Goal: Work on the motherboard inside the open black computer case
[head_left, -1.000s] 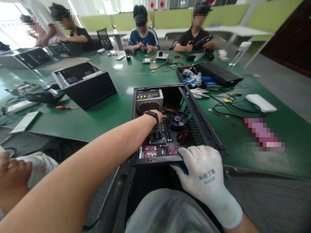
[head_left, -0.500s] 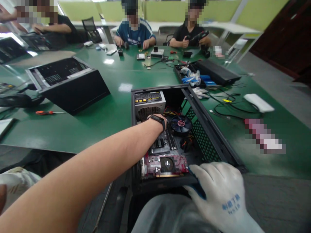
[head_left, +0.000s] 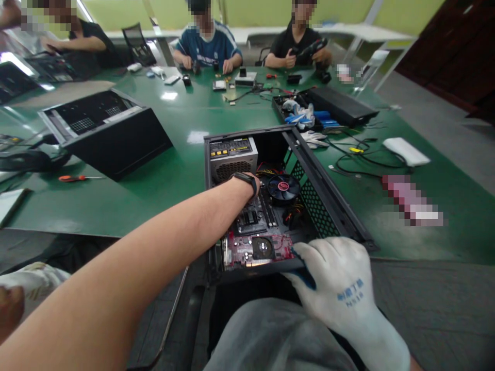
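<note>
Black computer case (head_left: 331,188), uncovered, red card (head_left: 243,249) inside

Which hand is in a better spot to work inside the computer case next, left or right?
Probably the left hand: it reaches inside the case, close to the power supply, though its fingers are hidden. The gloved right hand holds the case's near edge.

Your right glove (head_left: 336,281): white, blue lettering (head_left: 350,291)
Near its fingers (head_left: 342,245), a red card (head_left: 240,250); beyond them, honeycomb patterning (head_left: 315,201) on the black case (head_left: 328,190).
</note>
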Demonstrator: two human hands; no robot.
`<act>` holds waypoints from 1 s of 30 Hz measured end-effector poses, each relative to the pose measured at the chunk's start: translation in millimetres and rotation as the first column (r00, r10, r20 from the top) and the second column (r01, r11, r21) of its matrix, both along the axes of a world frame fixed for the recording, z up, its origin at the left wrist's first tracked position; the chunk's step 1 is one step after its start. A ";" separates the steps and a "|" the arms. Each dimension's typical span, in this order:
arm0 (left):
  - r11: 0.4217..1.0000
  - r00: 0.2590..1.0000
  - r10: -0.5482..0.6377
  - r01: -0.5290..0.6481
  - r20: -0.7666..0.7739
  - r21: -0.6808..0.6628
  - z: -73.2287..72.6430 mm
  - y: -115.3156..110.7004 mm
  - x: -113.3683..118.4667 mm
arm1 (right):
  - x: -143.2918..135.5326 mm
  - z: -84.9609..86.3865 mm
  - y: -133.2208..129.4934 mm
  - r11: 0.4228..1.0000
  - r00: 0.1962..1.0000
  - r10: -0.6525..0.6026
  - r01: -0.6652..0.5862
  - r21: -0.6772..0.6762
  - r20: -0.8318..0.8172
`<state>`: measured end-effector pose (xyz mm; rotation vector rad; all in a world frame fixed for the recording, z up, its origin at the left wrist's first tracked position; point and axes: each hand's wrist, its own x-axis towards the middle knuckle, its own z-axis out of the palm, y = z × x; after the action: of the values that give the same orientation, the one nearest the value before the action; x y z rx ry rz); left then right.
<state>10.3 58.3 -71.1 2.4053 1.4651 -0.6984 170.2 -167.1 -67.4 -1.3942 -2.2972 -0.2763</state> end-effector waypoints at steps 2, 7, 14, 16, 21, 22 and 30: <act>0.998 0.988 -0.059 0.057 -0.141 -0.019 0.7 0.5 1.1 | 0.5 0.0 0.4 1.000 1.000 0.006 -0.006 0.002 0.013; 0.998 0.975 -0.063 0.058 -0.211 -0.031 12.4 -6.3 2.7 | 2.4 -2.2 1.5 1.000 0.999 0.022 -0.022 0.005 0.042; 1.000 0.986 -0.005 0.005 -0.169 0.000 10.0 -5.4 -2.4 | 3.7 -4.0 1.2 1.000 0.999 0.027 -0.027 -0.015 0.025; 1.000 0.989 0.016 -0.017 -0.145 -0.004 8.4 -4.1 -3.6 | 3.8 -3.3 1.7 0.999 0.999 0.033 -0.033 -0.006 0.022; 1.000 0.980 0.013 -0.012 -0.199 0.005 8.0 -3.0 -1.0 | 4.6 -2.9 3.2 0.999 0.998 0.051 -0.051 0.005 0.028; 1.000 0.980 0.025 -0.025 -0.199 -0.002 7.3 -2.4 -0.3 | 5.0 -3.3 3.2 0.999 0.998 0.051 -0.051 0.004 0.034; 0.991 0.988 0.134 -0.135 -0.079 -0.008 -6.9 6.2 -7.1 | 5.9 -3.7 2.1 0.999 0.996 0.033 -0.033 -0.003 0.086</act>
<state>3.2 64.5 -78.0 2.2679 1.6301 -0.7754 176.2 -165.0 -71.0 -1.3683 -2.3876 -0.3303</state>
